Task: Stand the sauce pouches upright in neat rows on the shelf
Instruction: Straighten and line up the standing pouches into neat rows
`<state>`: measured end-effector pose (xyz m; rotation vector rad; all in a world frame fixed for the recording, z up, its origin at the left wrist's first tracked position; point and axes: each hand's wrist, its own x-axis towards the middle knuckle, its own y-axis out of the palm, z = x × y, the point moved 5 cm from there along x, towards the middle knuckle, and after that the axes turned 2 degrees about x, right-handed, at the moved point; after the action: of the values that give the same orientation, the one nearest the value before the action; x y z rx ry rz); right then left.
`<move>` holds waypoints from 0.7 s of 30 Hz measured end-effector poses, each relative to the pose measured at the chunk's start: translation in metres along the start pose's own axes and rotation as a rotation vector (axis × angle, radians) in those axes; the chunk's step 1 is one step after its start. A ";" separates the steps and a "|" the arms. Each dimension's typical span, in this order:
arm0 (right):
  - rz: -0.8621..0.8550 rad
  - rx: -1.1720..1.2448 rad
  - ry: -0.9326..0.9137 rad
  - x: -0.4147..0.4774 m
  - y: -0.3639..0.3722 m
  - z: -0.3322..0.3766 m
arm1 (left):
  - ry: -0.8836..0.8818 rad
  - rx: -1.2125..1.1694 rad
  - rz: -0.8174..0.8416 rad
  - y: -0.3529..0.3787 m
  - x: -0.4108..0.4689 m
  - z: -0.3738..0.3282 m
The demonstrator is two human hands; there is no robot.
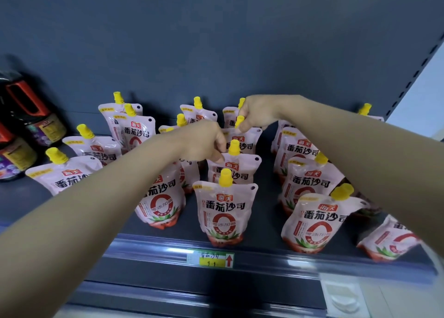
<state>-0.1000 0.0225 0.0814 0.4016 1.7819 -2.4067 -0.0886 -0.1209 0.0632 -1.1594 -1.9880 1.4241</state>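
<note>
Several pink tomato-sauce pouches with yellow caps stand in rough rows on the dark grey shelf (264, 240). My right hand (257, 113) pinches the yellow cap of a pouch (242, 139) in the third place of the middle row. My left hand (204, 142) pinches the top left corner of the pouch (234, 168) just in front of it. The front pouch of that row (224, 212) stands upright. At the far right one pouch (389, 240) lies tipped over near the shelf's front edge.
Dark sauce bottles (31, 115) with red handles stand at the left end of the shelf. A price label (211, 258) with a red arrow sits on the shelf's front rail. The grey back panel rises behind the rows. A perforated upright (413, 77) bounds the right side.
</note>
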 end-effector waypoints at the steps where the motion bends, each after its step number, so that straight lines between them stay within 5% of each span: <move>1: 0.007 0.022 0.002 0.000 0.000 0.000 | -0.006 -0.020 0.001 -0.001 0.000 0.001; 17: 0.201 0.110 0.076 0.003 -0.012 -0.006 | -0.003 -0.102 -0.086 -0.022 -0.007 0.009; 21: 0.026 0.121 0.082 0.008 -0.038 -0.009 | -0.026 -0.070 -0.230 -0.043 -0.003 0.014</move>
<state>-0.1162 0.0432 0.1111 0.5398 1.6554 -2.5233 -0.1137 -0.1367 0.0981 -0.9095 -2.1264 1.2681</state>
